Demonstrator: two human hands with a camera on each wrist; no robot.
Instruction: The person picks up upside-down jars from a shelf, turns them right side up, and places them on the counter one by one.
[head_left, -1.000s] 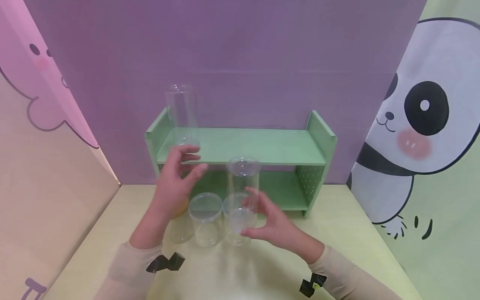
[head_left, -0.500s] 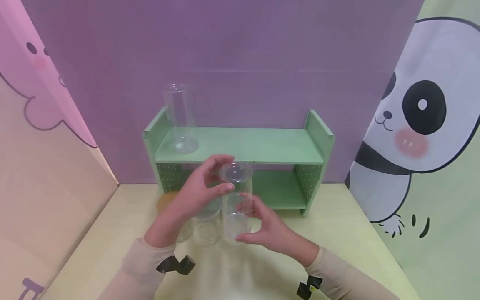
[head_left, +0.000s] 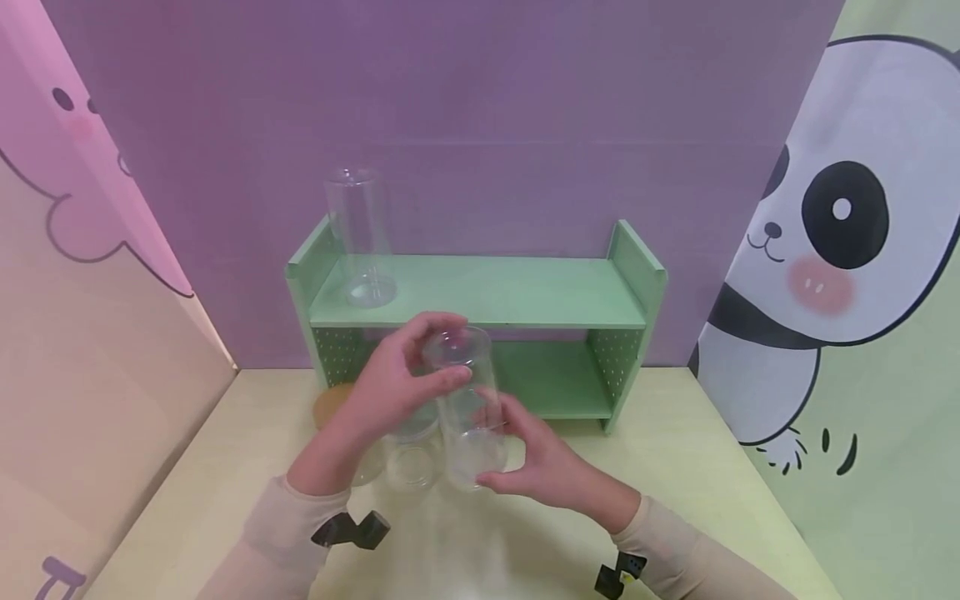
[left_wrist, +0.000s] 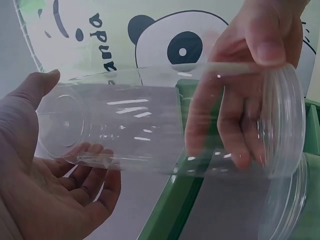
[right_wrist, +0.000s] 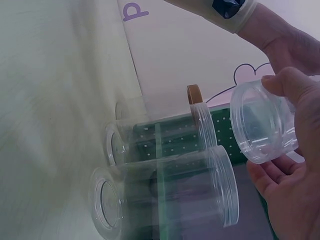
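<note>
In the head view a tall clear plastic jar [head_left: 468, 404] stands tilted between both hands, its top leaning to the left. My left hand [head_left: 386, 387] holds its upper end, thumb in front and fingers behind. Lower down, my right hand [head_left: 543, 454] grips the other end. The left wrist view shows the right thumb [left_wrist: 270, 52] pressed on the ridged, lid-like end, with the fingers curled round the far side. Another tall clear jar [head_left: 362, 237] stands at the left of the green shelf's upper board [head_left: 495, 287].
Shorter clear jars stand in front of the shelf: one with an orange-brown lid [right_wrist: 194, 94], two with clear lids, the nearer jar [right_wrist: 165, 195] large in the right wrist view. A purple panel [head_left: 480, 108] rises behind. Side walls bear cartoon prints, including a panda [head_left: 847, 217].
My left hand has come right and down from before the shelf to the held jar's upper end. The jar has shifted slightly left, and its top has tipped left.
</note>
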